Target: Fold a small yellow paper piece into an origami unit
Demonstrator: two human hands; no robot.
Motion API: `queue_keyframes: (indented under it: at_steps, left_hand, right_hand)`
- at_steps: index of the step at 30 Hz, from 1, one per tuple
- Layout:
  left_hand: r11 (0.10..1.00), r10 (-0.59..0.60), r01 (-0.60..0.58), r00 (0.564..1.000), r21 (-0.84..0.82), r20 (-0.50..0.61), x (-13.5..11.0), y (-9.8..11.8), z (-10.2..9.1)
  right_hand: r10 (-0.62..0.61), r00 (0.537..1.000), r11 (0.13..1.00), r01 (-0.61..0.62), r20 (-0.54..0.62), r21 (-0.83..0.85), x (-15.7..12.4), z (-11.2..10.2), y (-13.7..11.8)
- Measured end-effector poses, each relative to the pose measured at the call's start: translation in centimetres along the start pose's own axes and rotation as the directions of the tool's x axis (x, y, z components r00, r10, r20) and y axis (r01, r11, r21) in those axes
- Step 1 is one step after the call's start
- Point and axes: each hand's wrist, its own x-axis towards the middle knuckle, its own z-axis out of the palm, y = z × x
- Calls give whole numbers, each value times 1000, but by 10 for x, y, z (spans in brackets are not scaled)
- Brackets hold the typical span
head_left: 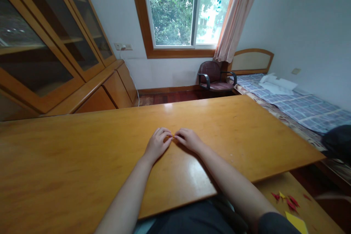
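Observation:
Over the middle of the wooden table (109, 153), my left hand (158, 142) and my right hand (188, 139) meet almost fingertip to fingertip. Both are closed in a pinch on one small piece of yellow-orange folded paper (173, 136). Only a sliver of the paper shows between the fingers, so its shape is hidden. My wrists rest low, close to the tabletop.
On a lower surface (270, 186) at the right lie several small red folded papers (292, 203), a small yellow one (282, 195) and a yellow sheet (296, 222). A cabinet (93, 91) stands left, an armchair (216, 76) beyond the table, a bed (298, 108) right.

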Motion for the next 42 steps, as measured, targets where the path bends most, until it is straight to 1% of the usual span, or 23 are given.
queue_keyframes:
  at_steps: [4,9,16,21,23,25,27,29,31,33,35,37,39,42]
  left_hand:
    - [1000,-4,4,1000,28,8,0,2,1]
    - [999,-9,9,1000,41,0,2,1,-3]
    - [999,-46,46,999,-11,-15,1,-6,-3]
    - [996,-67,64,997,-67,-38,0,-9,-3]
    - [989,-99,91,993,-113,-67,1,-8,-6]
    - [974,-166,145,980,-173,-111,2,-7,-9]
    - [949,-253,216,957,-228,-145,2,-7,-11]
    - [912,-344,290,926,-289,-155,1,-9,-11]
    - [861,-417,348,900,-371,-123,-1,-12,-6]
    - [793,-461,385,886,-472,-52,-2,-14,0]
    - [719,-480,412,877,-559,29,-2,-14,7]
    - [663,-489,436,868,-609,89,-1,-12,12]
    - [607,-492,470,856,-641,162,-1,-7,14]
    - [559,-504,511,835,-653,222,0,-2,13]
  right_hand:
    - [-16,1000,1000,16,15,-25,1,0,-3]
    - [-32,999,999,32,4,-39,0,-1,-2]
    - [-7,1000,1000,7,-10,-19,0,-1,2]
    - [40,999,998,-39,-12,50,1,-2,4]
    - [72,997,994,-71,-14,85,1,-2,5]
    - [124,992,984,-120,-23,131,2,-2,8]
    - [192,981,962,-184,-23,199,3,-1,10]
    - [267,964,920,-256,3,298,3,-1,12]
    - [326,944,859,-316,46,402,3,-1,13]
    - [368,925,790,-362,88,495,3,-1,12]
    - [404,907,719,-397,121,570,3,-2,10]
    - [430,890,659,-424,151,622,3,-3,8]
    - [431,885,630,-435,177,643,3,-2,6]
    - [407,891,651,-437,201,621,3,-2,3]
